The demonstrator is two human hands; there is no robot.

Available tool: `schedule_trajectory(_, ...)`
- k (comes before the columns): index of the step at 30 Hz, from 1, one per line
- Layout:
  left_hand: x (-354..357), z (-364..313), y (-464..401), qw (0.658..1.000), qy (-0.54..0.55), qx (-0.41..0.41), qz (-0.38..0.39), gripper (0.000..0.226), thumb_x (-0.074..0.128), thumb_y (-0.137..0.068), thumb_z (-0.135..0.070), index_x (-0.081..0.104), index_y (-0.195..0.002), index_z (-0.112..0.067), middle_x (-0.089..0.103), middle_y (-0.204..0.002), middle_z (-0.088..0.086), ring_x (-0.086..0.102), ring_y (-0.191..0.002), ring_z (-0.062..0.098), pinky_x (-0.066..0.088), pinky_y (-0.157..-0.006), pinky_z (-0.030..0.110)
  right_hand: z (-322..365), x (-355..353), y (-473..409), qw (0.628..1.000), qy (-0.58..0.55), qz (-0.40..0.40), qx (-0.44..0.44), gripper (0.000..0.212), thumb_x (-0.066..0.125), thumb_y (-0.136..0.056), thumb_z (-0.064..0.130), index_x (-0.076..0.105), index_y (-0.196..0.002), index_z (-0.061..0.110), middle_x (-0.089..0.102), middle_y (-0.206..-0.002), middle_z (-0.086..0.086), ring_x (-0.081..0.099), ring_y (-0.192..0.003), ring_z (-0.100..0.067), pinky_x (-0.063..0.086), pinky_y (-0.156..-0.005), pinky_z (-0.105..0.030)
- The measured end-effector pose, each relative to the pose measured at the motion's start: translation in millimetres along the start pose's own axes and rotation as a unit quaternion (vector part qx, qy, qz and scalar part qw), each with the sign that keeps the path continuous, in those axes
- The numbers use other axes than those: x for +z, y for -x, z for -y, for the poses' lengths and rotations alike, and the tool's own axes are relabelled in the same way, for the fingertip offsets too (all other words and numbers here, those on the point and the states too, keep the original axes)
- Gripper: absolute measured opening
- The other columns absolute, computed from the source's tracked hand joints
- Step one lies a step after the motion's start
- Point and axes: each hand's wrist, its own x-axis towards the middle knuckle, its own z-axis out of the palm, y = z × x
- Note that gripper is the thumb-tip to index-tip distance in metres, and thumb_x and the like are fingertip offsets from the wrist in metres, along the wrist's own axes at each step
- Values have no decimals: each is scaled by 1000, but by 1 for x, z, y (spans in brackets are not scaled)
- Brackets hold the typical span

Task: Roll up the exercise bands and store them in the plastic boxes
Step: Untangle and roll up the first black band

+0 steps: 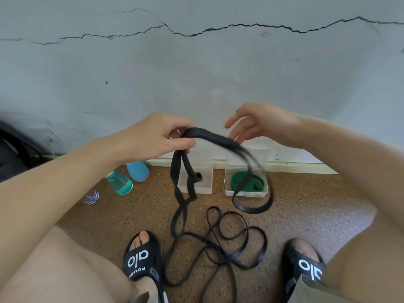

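Observation:
My left hand (161,136) pinches a black exercise band (218,139) at its top bend, thumb and fingers curled round it. Its loops hang down in front of me and blur on the right. My right hand (258,123) hovers beside the band with fingers spread and relaxed, its fingertips near the strap. A thinner black band (220,243) lies tangled on the floor between my feet. Against the wall stand two clear plastic boxes: the left box (205,182) holds a small dark item, the right box (247,193) holds a rolled green band (238,180).
Bottles stand at the left by the wall: a blue one (137,171), a teal one (120,182) and a clear one (90,196). A dark bag (13,154) sits at far left. My feet in black slides (142,259) flank the floor band.

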Motion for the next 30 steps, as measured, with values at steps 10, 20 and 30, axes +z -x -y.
schedule_trajectory(10, -1, -10, -3, 1000, -10, 17, -20, 15, 67, -96, -30, 68, -111, -35, 73, -90, -14, 70, -84, 6, 55, -80, 33, 16, 58, 4, 994, 33, 30, -104, 50, 41, -103, 59, 67, -120, 20, 69, -117, 0, 61, -110, -11, 42, -105, -33)
schedule_trajectory(20, -2, -3, 5, 1000, -4, 0, 5, 15, 71, -92, -33, 62, -105, -35, 74, -87, -4, 71, -85, 19, 54, -86, 52, 26, 58, -1, 995, 0, -39, -93, 29, 70, -93, 38, 67, -77, 15, 47, -49, 12, 49, -51, -7, 52, -66, -25)
schedule_trajectory(30, -3, 15, 1, 999, -2, -19, 37, 6, 62, -99, -30, 61, -104, -29, 74, -90, -5, 73, -88, 5, 58, -88, 32, 33, 25, 2, 980, -150, -61, -112, 34, 68, -96, 15, 52, -66, 13, 29, -49, 6, 28, -45, -12, 35, -57, -27)
